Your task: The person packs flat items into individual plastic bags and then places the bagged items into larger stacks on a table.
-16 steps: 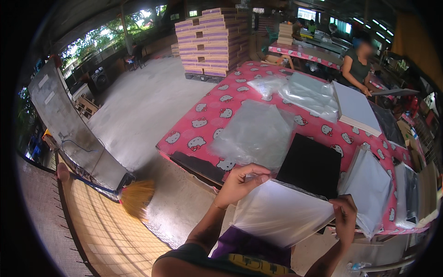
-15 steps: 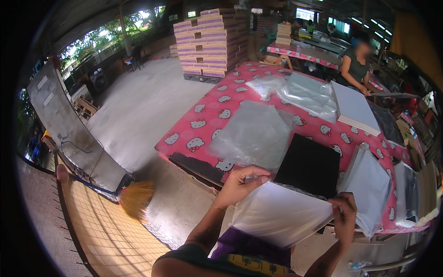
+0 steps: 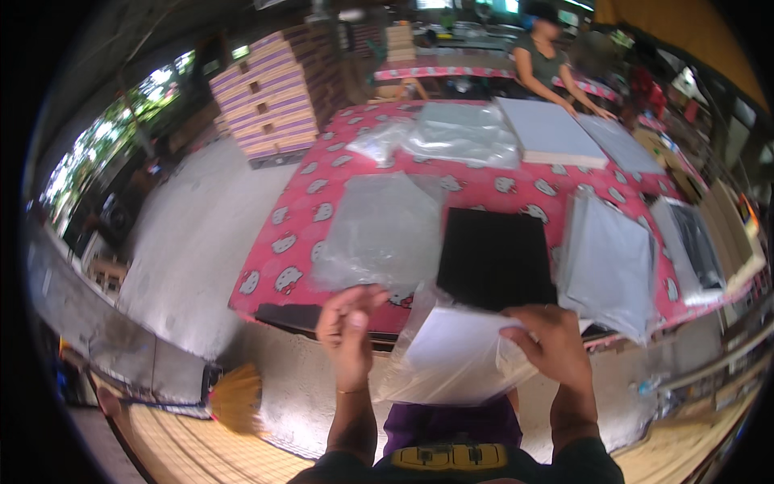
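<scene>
My right hand [image 3: 555, 345] grips a clear plastic bag [image 3: 451, 363] with a white sheet inside it, held in front of my body below the table's near edge. My left hand [image 3: 348, 332] is raised just left of the bag, fingers bent, and whether it touches the bag's edge is unclear. Right behind the bag a black sheet [image 3: 496, 258] lies on the pink patterned table [image 3: 322, 202]. A stack of clear bags [image 3: 379, 230] lies to the left of the black sheet.
A pile of bagged grey sheets [image 3: 609, 262] lies at the right, a white stack [image 3: 548, 133] and loose plastic [image 3: 459, 133] at the far side. Another person [image 3: 548, 56] works across the table. Stacked boxes [image 3: 274, 93] stand far left; a broom [image 3: 238, 399] lies on the floor.
The bagged white sheet has come lower and closer to my body. My left hand has come off its top edge and now sits beside it.
</scene>
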### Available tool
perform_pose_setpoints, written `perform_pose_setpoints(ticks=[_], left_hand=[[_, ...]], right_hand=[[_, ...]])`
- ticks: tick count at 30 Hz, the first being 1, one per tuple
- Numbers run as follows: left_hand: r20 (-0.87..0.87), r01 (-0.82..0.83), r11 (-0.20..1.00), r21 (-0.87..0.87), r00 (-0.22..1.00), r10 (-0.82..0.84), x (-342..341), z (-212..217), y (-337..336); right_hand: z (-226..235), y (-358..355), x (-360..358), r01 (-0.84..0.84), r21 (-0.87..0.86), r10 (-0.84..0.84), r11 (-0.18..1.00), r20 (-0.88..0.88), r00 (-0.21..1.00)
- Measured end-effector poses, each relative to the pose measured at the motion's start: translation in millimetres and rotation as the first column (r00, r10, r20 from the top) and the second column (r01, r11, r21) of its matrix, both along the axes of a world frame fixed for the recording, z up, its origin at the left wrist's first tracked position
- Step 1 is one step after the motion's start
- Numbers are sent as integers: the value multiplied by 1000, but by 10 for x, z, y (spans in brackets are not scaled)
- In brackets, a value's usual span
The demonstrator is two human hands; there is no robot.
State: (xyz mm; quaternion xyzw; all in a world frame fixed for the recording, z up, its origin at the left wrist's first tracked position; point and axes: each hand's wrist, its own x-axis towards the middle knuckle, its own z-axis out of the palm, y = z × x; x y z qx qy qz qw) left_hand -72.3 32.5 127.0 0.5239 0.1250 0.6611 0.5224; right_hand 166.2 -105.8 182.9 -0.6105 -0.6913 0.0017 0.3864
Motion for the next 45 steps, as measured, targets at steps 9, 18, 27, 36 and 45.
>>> perform_pose_setpoints(ticks=[9, 18, 27, 36, 45], left_hand=[[41, -295, 928, -228, 949, 312, -376, -119, 346], [-99, -221, 953, -206, 974, 205, -232, -303, 392], [-198, -270, 929, -252, 954, 223, -266, -420, 439], [-699, -305, 920, 245, 602, 386, -19, -921, 910], [-837, -121, 837, 534, 63, 543, 270, -1333, 1188]], right_hand=[[218, -696, 1108, 691, 446, -339, 569, -638, 691], [-281, -571, 1725, 608, 740, -815, 287, -145, 561], [-1456, -474, 2104, 575, 317, -656, 754, 310, 688], [-1661, -567, 2024, 696, 8, -684, 718, 188, 704], [-1526, -590, 1954, 706, -47, -693, 706, 161, 703]])
